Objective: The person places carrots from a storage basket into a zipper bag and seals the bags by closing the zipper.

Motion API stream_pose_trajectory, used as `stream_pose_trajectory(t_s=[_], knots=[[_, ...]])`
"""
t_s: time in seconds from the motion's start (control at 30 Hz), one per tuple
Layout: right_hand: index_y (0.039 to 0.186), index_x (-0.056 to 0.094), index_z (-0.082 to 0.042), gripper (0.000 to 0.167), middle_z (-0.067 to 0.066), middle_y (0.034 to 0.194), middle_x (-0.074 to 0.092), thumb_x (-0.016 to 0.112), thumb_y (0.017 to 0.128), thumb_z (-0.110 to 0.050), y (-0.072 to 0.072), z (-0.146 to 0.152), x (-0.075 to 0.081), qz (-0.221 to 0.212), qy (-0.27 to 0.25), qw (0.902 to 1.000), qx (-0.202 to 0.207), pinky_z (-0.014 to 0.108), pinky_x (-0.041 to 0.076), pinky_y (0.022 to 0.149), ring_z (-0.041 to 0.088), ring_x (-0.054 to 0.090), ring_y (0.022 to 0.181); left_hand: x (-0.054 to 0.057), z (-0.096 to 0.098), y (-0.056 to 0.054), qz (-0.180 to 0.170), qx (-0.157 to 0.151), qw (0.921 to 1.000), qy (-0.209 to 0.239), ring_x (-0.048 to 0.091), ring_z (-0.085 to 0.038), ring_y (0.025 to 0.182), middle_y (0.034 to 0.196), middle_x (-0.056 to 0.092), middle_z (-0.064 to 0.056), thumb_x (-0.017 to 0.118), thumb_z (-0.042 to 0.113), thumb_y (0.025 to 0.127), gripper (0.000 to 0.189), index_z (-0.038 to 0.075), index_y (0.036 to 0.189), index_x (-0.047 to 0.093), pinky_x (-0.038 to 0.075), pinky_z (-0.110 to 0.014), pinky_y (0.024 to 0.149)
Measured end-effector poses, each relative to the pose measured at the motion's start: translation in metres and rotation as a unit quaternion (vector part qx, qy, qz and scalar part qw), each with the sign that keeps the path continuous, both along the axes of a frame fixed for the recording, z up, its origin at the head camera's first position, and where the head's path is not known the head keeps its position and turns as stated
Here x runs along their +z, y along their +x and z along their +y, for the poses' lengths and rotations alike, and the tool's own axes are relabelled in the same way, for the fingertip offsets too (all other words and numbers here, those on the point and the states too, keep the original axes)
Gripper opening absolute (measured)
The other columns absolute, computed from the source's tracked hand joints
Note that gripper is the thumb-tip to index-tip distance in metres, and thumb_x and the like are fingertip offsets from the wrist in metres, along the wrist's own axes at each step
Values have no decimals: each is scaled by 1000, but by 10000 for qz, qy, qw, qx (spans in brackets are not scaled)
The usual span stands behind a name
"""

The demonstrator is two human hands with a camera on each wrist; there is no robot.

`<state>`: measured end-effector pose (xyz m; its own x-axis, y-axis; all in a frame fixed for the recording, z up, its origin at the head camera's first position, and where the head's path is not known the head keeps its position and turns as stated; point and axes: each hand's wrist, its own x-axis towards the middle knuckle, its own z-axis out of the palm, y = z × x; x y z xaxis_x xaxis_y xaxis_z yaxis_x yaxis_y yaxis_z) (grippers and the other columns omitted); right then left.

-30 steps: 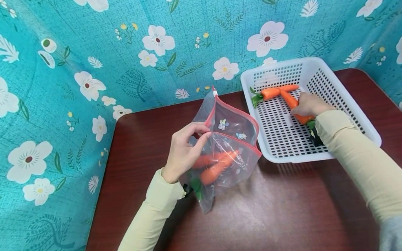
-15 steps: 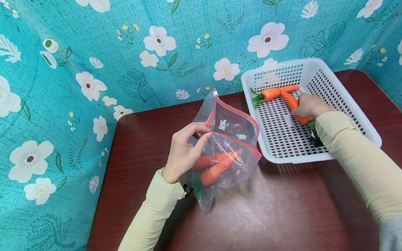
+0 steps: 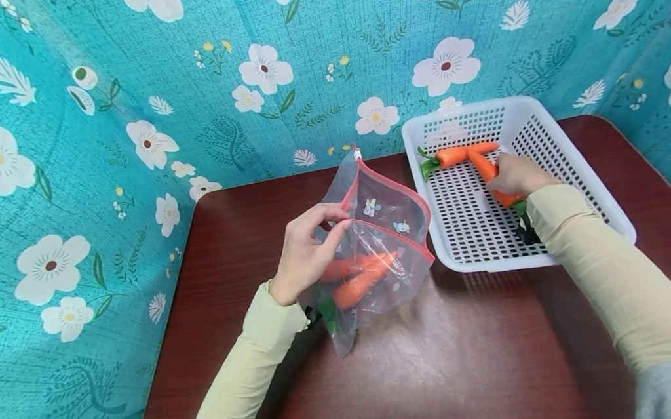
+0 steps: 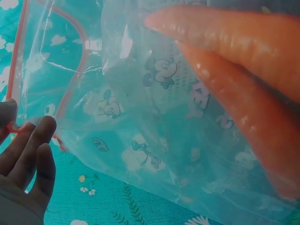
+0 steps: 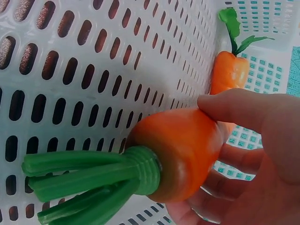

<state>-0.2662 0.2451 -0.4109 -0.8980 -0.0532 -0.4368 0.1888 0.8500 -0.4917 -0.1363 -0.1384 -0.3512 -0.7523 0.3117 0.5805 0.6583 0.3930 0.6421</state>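
Observation:
My left hand [image 3: 306,251] pinches the red-edged rim of a clear zip bag [image 3: 398,290] between thumb and fingers, and the bag's mouth gapes toward the basket. Two orange carrots [image 4: 234,42] lie inside the bag, seen through its printed plastic. On the right, my right hand [image 3: 519,175] reaches into a white plastic basket [image 3: 463,252] and grips a carrot [image 5: 178,150] around its thick body, thumb on one side and fingers on the other. Its green stalks point toward my wrist. A second carrot [image 3: 452,155] with leafy green tops lies behind it, along the basket's far side.
Both the bag and the basket rest on a dark reddish-brown table [image 3: 443,372], the bag close to the basket's left wall. A teal flowered cloth [image 3: 312,60] stands behind the table and along its left and right sides.

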Motion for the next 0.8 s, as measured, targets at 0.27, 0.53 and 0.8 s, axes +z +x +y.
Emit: stream_pose_trajectory(t_s=[0.27,0.53,0.8], knots=[[143,27,6,63,29,123,41,58,93,-16,-1,-3,2,183,-159,9997,-97,47,52,72,45,47,103,0,0,-1,53,3,10000,42,58,-11,80,93,68,-5,70,9,88,13,5,100,66,52,-32,69],[145,27,5,64,29,122,44,58,93,-16,-2,-4,8,413,-208,9989,76,42,52,68,43,48,99,0,1,-1,98,4,9999,24,59,-10,84,95,68,-4,69,10,88,15,2,100,65,51,-29,72],[132,39,10,55,30,111,51,61,91,-21,-3,-7,20,893,-48,9958,204,40,50,63,39,53,87,-1,0,-2,88,33,10000,10,58,-10,84,95,67,-3,69,11,89,15,5,101,65,50,-27,72]])
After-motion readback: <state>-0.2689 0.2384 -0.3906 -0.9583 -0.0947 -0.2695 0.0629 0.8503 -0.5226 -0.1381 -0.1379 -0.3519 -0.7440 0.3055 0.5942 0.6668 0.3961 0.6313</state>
